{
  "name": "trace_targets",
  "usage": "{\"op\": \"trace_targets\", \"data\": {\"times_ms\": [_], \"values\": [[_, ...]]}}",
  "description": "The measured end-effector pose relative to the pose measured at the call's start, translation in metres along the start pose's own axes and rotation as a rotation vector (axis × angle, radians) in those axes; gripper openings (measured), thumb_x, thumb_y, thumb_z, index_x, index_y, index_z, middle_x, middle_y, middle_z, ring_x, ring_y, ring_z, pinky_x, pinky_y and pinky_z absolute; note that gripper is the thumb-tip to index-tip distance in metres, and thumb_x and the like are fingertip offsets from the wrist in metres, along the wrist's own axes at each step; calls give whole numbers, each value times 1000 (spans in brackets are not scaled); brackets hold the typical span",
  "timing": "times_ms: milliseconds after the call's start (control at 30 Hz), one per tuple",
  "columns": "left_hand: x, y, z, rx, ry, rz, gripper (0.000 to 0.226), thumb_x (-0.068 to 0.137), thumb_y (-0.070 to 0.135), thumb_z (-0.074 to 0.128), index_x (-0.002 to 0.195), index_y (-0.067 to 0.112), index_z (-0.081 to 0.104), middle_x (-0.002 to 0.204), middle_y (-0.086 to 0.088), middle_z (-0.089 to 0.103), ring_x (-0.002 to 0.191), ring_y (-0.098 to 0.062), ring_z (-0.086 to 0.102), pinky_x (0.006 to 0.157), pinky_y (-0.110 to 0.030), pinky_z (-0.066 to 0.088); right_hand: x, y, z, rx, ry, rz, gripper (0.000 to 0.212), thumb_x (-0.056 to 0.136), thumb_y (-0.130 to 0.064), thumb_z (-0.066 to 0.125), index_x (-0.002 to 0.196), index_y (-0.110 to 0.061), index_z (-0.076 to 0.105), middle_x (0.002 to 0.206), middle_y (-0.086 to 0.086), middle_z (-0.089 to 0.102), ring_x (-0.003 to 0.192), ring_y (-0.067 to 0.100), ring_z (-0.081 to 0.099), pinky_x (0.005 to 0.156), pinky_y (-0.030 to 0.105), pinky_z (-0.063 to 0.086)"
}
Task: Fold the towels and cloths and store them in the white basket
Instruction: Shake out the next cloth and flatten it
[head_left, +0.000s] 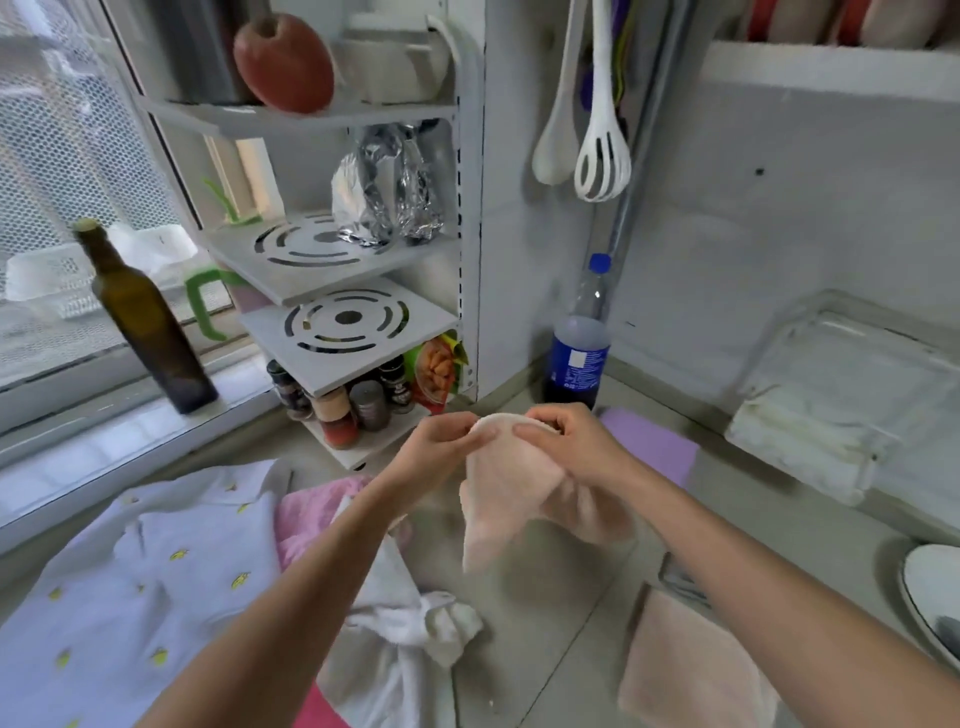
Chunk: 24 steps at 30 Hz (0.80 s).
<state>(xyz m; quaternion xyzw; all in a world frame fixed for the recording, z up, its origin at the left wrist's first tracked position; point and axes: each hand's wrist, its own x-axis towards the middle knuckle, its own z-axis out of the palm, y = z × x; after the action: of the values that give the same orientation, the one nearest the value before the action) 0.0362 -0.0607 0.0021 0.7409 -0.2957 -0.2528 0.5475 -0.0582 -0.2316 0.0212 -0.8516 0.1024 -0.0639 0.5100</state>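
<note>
The left hand (441, 441) and the right hand (566, 441) both pinch the top edge of a pale pink cloth (519, 493), which hangs between them above the counter (545, 597). Under the left forearm lie more cloths (white and pink) (400, 618); a folded pink towel (696, 670) lies below the right forearm.

We see a pale peach cloth (511, 483), a white cloth with small yellow motifs (156, 566), a pink towel (311, 514), a lilac cloth (649, 447) and a dark green bottle (143, 322)
</note>
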Motion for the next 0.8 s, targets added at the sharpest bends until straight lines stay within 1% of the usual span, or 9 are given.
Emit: {"op": "trace_targets", "data": {"times_ms": [100, 167, 233, 300, 400, 567, 667, 733, 800], "values": [[12, 26, 21, -157, 92, 15, 26, 94, 28, 58, 89, 8, 73, 81, -4, 67, 75, -14, 61, 73, -27, 48, -17, 8, -27, 0, 41, 15, 22, 89, -23, 65, 71, -12, 61, 59, -11, 51, 56, 2, 42, 53, 13, 31], [17, 37, 34, -253, 159, -41, 22, 94, 29, 58, 87, 15, 73, 81, -4, 68, 74, -16, 63, 72, -30, 52, -24, 18, -42, -36, 46, 40, 25, 87, -25, 67, 75, -5, 59, 63, -4, 48, 59, 7, 40, 54, 18, 31], [24, 39, 41, -285, 200, -82, 24, 93, 35, 58, 79, 22, 73, 77, -5, 65, 73, -22, 61, 74, -39, 52, -30, 32, -54, -129, 20, 85, 26, 85, -25, 69, 73, -5, 58, 63, -2, 48, 58, 8, 41, 56, 22, 32], [29, 36, 42, -264, 250, -99, 29, 92, 40, 57, 78, 19, 72, 76, -8, 59, 74, -25, 55, 75, -42, 49, -35, 47, -62, -213, 3, 120, 31, 85, -23, 69, 61, -14, 51, 56, -7, 43, 51, 5, 36, 55, 22, 30], [32, 22, 42, -153, 321, -123, 38, 94, 37, 52, 85, 2, 64, 75, -9, 51, 71, -22, 48, 69, -35, 40, -40, 69, -70, -364, 29, 209, 33, 84, -20, 68, 57, -24, 51, 58, -7, 47, 55, 6, 38, 58, 27, 31], [35, -4, 42, 31, 371, -160, 31, 98, 25, 48, 88, 3, 67, 72, -9, 52, 65, -19, 46, 58, -29, 32, -35, 96, -70, -608, 65, 383, 27, 86, -17, 56, 61, -21, 50, 66, -3, 52, 68, 17, 48, 58, 28, 33], [46, 3, 37, -20, 438, -157, 29, 98, 24, 47, 81, 6, 61, 66, -5, 46, 61, -17, 41, 56, -29, 28, -19, 81, -70, -508, 278, 317, 32, 91, -11, 46, 61, -22, 42, 64, -7, 49, 70, 20, 48, 53, 27, 31], [55, 13, 29, -32, 499, -106, 30, 98, 25, 46, 79, 5, 58, 68, -7, 45, 64, -19, 40, 60, -29, 30, -7, 59, -72, -390, 396, 202, 35, 90, -8, 47, 60, -23, 37, 59, -9, 45, 61, 17, 43, 51, 24, 28], [60, 25, 18, -27, 553, -35, 34, 97, 27, 47, 83, -2, 60, 73, -9, 50, 69, -17, 44, 64, -30, 33, 1, 41, -77, -387, 447, 79, 32, 87, -8, 51, 60, -23, 41, 56, -7, 47, 57, 17, 43, 50, 26, 31]]}}
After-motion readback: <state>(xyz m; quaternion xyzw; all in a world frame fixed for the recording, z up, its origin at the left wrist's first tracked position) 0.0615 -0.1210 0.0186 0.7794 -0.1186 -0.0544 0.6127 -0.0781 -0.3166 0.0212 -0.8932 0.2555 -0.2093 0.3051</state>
